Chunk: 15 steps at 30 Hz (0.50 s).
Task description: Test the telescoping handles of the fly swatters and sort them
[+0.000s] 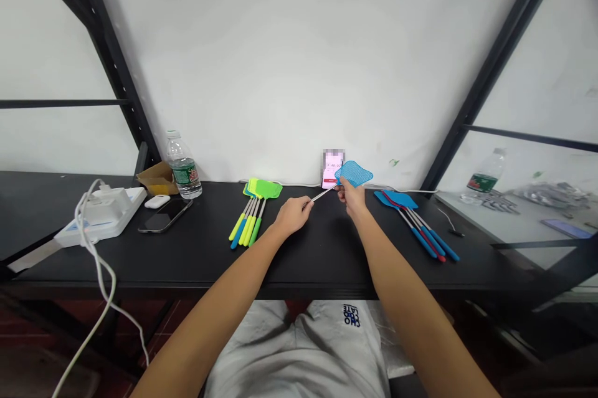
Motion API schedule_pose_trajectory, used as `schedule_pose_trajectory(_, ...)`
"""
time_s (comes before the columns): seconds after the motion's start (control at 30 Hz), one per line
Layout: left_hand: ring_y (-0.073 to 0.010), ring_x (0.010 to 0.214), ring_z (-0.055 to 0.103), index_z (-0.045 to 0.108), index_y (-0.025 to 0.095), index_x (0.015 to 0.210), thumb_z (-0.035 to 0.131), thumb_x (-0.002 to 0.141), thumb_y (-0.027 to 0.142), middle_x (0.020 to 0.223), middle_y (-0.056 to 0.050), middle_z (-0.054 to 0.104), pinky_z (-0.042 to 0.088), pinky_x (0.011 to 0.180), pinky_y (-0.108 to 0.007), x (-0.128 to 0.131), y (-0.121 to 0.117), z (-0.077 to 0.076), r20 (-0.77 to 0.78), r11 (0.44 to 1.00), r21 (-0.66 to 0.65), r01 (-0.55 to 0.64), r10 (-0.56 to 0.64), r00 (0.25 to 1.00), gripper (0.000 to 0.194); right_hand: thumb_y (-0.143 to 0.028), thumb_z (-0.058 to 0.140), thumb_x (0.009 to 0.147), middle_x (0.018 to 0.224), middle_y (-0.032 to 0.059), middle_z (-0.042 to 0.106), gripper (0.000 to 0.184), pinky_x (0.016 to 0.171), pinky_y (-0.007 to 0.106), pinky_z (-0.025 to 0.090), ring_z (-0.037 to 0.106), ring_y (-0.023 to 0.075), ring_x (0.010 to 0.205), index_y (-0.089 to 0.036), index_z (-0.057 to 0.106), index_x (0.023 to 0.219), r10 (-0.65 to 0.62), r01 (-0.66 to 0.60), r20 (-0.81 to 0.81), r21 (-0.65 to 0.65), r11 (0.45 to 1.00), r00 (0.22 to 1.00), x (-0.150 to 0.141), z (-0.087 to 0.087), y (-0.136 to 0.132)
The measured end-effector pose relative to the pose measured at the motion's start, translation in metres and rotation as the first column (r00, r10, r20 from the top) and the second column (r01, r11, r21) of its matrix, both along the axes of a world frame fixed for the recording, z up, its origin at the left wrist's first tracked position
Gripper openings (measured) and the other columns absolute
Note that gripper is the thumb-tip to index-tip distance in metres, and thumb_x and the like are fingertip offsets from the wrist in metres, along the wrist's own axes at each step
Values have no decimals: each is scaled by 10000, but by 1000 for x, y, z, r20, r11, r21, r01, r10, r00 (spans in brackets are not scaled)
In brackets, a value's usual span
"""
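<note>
1. The left hand (pixel 293 215) is closed around the thin end of a metal shaft, its fingers (pixel 304 207) narrow on the rod. No coloured grip shows there.
2. The right hand (pixel 352 197) pinches the same shaft just below the blue fly swatter (pixel 354 174), its fingers (pixel 342 184) tight and narrow.
3. The swatter's head stands beyond the right fingers, tilted up and held clear of the worktop (pixel 299 255).
4. Holding near both ends of the shaft, as here, gives the thin rod firm support and good control; the head is best kept clear of the upright phone (pixel 332 169) just behind it.
5. A bundle of green-handled fly swatters (pixel 250 223) lies beyond and left of the left fingers, and a bundle of blue-handled fly swatters (pixel 423 230) lies right of the right fingers.
</note>
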<state>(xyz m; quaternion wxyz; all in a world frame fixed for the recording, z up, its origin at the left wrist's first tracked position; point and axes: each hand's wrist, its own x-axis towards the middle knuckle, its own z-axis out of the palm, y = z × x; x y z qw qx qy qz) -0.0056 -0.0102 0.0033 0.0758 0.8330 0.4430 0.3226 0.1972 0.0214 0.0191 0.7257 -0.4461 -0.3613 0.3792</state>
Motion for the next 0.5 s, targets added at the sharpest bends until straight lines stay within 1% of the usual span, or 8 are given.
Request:
schedule_pose_trajectory(0.1, -191, 777, 635, 680, 222, 964, 390, 964, 401, 832, -56, 703, 414, 713, -268, 0, 1, -1, 4, 1000, 8, -5, 5, 1000, 342, -369, 735, 716, 582, 4, 606, 274, 335, 165, 247, 423, 50, 400, -159, 560, 693, 86, -86, -5, 23, 996, 996, -2, 0, 0)
schedule_pose_trajectory(0.27, -183, 727, 613, 665, 215, 951, 375, 969, 383, 804, -54, 688, 388, 669, -265, 0, 1, -1, 13, 1000, 13, -5, 5, 1000, 336, -491, 765, 686, 563, -33, 547, 393, 361, 175, 286, 415, 49, 421, -176, 530, 681, 234, -233, -26, 50, 971, 972, -3, 2, -4)
schedule_pose_trajectory(0.4, -186, 724, 612, 661, 220, 941, 375, 970, 380, 796, -52, 683, 376, 654, -266, -1, 1, -1, 3, 1000, 24, -16, 16, 1000, 330, -532, 762, 681, 541, -49, 509, 412, 365, 181, 292, 402, 51, 419, -182, 544, 695, 273, -273, 8, 56, 960, 962, -2, 1, -5)
schedule_pose_trajectory(0.5, -189, 727, 614, 662, 226, 939, 369, 972, 385, 793, -52, 683, 372, 655, -268, -1, 1, -2, -8, 999, 35, -23, 23, 1000, 335, -502, 756, 692, 517, -45, 506, 393, 360, 180, 281, 393, 52, 409, -180, 533, 666, 255, -255, 9, 53, 965, 967, -2, -1, -3)
